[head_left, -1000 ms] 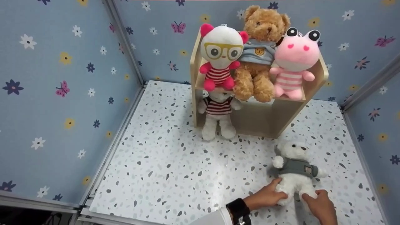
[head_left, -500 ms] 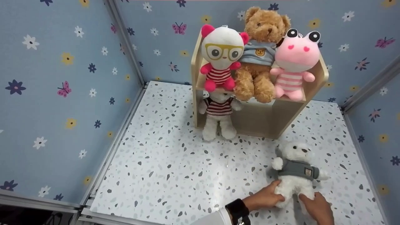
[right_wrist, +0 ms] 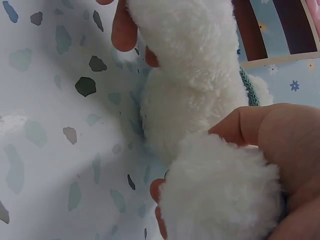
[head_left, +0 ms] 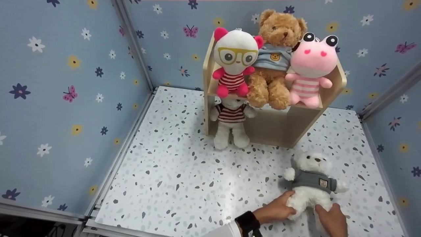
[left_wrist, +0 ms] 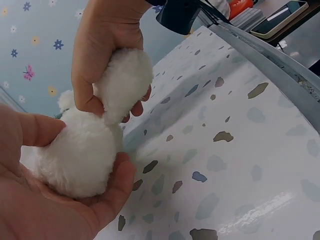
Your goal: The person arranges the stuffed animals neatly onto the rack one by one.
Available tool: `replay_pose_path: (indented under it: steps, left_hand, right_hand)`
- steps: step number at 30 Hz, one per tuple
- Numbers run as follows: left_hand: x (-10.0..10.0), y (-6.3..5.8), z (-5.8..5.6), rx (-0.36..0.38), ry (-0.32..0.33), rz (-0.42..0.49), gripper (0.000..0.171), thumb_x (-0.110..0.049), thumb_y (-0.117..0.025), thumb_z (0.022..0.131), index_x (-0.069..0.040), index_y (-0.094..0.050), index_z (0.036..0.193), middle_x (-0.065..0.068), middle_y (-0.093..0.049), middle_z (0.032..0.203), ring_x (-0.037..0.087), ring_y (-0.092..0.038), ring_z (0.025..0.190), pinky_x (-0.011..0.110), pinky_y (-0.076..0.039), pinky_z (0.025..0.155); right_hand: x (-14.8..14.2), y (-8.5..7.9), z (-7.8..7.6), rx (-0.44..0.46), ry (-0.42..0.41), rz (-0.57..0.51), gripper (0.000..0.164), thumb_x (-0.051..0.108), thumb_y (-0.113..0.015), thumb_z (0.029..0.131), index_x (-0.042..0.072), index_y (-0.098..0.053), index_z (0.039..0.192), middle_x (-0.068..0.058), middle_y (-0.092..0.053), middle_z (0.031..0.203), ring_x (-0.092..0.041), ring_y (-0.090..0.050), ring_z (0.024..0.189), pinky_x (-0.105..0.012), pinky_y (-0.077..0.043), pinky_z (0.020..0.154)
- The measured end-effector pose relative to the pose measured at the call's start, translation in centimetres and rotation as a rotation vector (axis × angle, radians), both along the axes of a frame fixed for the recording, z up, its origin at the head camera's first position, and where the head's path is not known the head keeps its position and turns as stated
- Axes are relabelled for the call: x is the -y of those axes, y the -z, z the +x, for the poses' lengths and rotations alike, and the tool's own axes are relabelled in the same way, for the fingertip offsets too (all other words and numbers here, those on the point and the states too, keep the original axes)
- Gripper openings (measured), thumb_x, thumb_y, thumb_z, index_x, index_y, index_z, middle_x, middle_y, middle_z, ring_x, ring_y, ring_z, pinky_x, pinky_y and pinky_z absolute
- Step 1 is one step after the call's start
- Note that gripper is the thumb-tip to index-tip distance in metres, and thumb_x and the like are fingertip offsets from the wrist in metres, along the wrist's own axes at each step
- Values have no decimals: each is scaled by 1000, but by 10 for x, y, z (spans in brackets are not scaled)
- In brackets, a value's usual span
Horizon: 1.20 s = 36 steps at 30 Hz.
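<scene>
A white plush bear [head_left: 312, 179] in a grey-green shirt is at the front right in the head view, its head toward the shelf and its legs toward the person. My left hand [head_left: 278, 208] grips one leg; in the left wrist view, thumb and fingers wrap round the white fur [left_wrist: 82, 155]. The other leg is held by my right hand [head_left: 333, 220], whose thumb lies on top with fingertips showing underneath in the right wrist view. That leg's fluffy foot [right_wrist: 220, 192] sticks out of the right hand toward the camera.
A wooden shelf [head_left: 309, 128] stands behind, with a red-and-white panda [head_left: 234, 62], a brown bear [head_left: 274, 62] and a pink frog [head_left: 310, 65] on top. Another white bear in a striped shirt [head_left: 231, 123] occupies its lower left. Flowered walls [head_left: 59, 115] surround the speckled tabletop [head_left: 174, 184].
The bear has turned slightly, its face now more toward the camera. Both hands have shifted a little to the left and kept hold of the legs.
</scene>
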State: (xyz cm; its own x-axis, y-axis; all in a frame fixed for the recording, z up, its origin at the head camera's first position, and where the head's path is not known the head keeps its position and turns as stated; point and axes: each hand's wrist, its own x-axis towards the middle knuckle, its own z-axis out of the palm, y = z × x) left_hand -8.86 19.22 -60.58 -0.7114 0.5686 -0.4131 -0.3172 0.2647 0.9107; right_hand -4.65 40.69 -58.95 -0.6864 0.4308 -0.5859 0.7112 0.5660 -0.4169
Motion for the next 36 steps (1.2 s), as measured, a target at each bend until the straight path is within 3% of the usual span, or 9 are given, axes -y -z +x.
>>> replay_pose_path:
  steps: [6, 9, 17, 20, 23, 27, 36]
  left_hand:
    - [6, 0, -3, 54, 57, 58, 70, 0, -64, 88, -28, -46, 149, -2, -42, 159, 14, -37, 148, 35, -31, 123]
    - [9, 0, -3, 51, 60, 64, 71, 0, -65, 87, -29, -45, 148, -2, -41, 159, 14, -36, 149, 35, -30, 123]
    - [13, -1, 2, 24, 36, 10, 78, 1, -67, 82, -29, -42, 149, -6, -45, 157, 13, -40, 147, 34, -33, 122]
    - [14, -1, 3, 49, 25, 18, 81, 3, -68, 79, -29, -41, 148, -6, -46, 155, 12, -44, 142, 33, -37, 119]
    - [15, -1, 2, 74, 11, 21, 84, 4, -70, 77, -30, -40, 148, -2, -47, 154, 14, -50, 135, 33, -42, 112]
    - [16, -3, 2, 64, -6, -25, 86, -3, -77, 77, -31, -38, 149, 4, -49, 153, 17, -56, 129, 34, -46, 109]
    - [19, -6, -3, 46, -73, -44, 80, -23, -84, 83, -24, -38, 148, 11, -53, 149, 25, -51, 140, 39, -42, 115]
  right_hand:
    - [2, 5, 2, -139, 21, 26, 62, 38, -56, 94, -14, -41, 123, -35, -58, 113, -40, -58, 98, -47, -49, 80]
    - [3, 6, 0, -153, 49, 20, 60, 37, -58, 93, -12, -42, 123, -32, -59, 112, -38, -57, 97, -46, -49, 80]
    - [13, 5, -2, -156, 158, -31, 66, 32, -60, 92, -10, -36, 135, -34, -50, 129, -42, -52, 109, -55, -47, 91]
    - [17, 5, -3, -191, 181, -29, 63, 30, -62, 91, -9, -38, 135, -32, -51, 128, -41, -53, 107, -52, -48, 86]
    - [19, 5, -5, -230, 187, -23, 52, 28, -63, 90, -5, -43, 125, -27, -55, 113, -36, -54, 96, -43, -46, 75]
    - [22, 5, -7, -256, 205, -31, 44, 25, -64, 89, -1, -45, 118, -20, -56, 101, -31, -53, 89, -36, -43, 68]
    - [34, 6, -5, -356, 179, -31, 35, 20, -63, 89, 0, -47, 113, -17, -59, 95, -26, -52, 79, -35, -41, 66]
